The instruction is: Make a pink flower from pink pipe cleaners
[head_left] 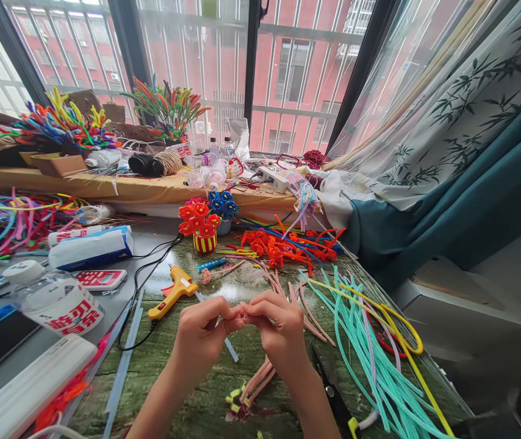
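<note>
My left hand (205,326) and my right hand (276,323) meet over the green table mat, thumbs and forefingers pinched together on a small pink piece (242,314) mostly hidden by the fingertips. Pink pipe cleaners (260,379) with yellow-green tips pass under my right wrist. Left of my left hand lies a yellow glue gun (177,291). Black scissors (331,390) rest beside my right forearm. A pink piece with a stem (206,275) lies beyond my hands, near a blue tube (211,264).
Turquoise pipe cleaners (370,353) spread at the right. Red flowers in a striped pot (205,242) and red pieces (283,244) stand or lie farther back. At left are a bottle (54,299), a white power strip (32,390) and clear glue sticks (124,366). A black cable (136,286) loops nearby.
</note>
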`<action>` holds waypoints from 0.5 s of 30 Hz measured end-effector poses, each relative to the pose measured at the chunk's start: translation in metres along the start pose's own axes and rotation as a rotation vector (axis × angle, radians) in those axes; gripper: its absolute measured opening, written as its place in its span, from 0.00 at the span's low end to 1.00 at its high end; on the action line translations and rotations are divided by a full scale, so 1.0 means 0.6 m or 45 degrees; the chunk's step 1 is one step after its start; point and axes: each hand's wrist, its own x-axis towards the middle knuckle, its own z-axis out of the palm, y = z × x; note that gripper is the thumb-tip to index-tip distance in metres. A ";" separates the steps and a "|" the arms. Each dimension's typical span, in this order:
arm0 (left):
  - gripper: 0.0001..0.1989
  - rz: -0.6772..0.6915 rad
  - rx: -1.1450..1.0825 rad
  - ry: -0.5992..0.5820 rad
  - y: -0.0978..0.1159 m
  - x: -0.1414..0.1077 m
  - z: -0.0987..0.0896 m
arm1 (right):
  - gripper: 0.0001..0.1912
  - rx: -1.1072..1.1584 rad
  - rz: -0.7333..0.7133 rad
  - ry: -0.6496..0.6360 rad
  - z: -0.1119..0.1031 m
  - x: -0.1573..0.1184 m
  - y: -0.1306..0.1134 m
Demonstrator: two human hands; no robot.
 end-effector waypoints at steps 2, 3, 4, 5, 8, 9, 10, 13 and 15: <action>0.16 0.007 0.007 -0.007 0.000 0.001 0.000 | 0.12 -0.015 -0.005 0.003 0.000 0.000 0.000; 0.16 0.017 0.010 -0.009 0.000 0.001 0.000 | 0.12 -0.022 -0.009 0.005 0.001 0.000 0.000; 0.16 0.031 0.011 -0.009 0.000 0.001 0.000 | 0.12 -0.027 -0.012 0.008 0.001 -0.001 0.001; 0.16 0.046 0.012 -0.007 0.000 0.001 0.000 | 0.12 -0.029 -0.013 0.010 0.001 -0.001 0.001; 0.16 0.072 0.020 0.001 -0.001 0.000 0.000 | 0.11 -0.029 -0.017 0.014 0.002 -0.002 0.003; 0.16 0.077 0.024 0.003 -0.001 0.000 0.000 | 0.12 -0.031 -0.020 0.013 0.003 -0.002 0.003; 0.16 0.081 0.028 0.003 0.000 0.000 -0.001 | 0.12 -0.033 -0.022 0.012 0.003 -0.002 0.003; 0.15 0.095 0.026 0.010 0.001 -0.001 -0.001 | 0.12 -0.041 -0.024 0.008 0.002 -0.002 0.003; 0.15 0.098 0.017 0.017 0.003 -0.001 0.000 | 0.12 -0.042 -0.023 0.009 0.002 -0.002 0.003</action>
